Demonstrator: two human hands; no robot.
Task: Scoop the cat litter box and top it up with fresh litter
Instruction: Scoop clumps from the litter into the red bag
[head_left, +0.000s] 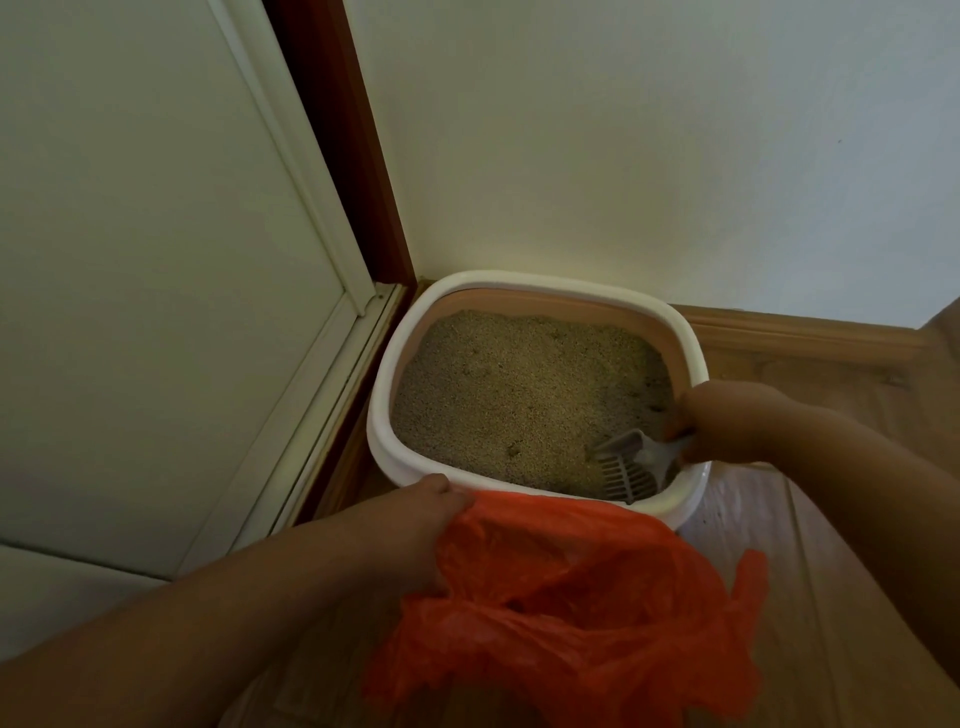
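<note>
Head view: I see the right hand (727, 421) closed around the handle of the grey scoop (631, 465); its slotted blade extends left of the grip into the litter (519, 395), at the near right corner of the litter box (384, 415). The left hand (415, 525) pinches the orange bag (571, 597) at its edge, just beside the box's near rim.

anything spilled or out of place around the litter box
Nothing clearly spilled. A few dark specks dot the wooden floor beside the white plastic litter box, too small to identify. The left hand holds the orange plastic bag at the rim; the right hand works the grey slotted scoop.
</note>
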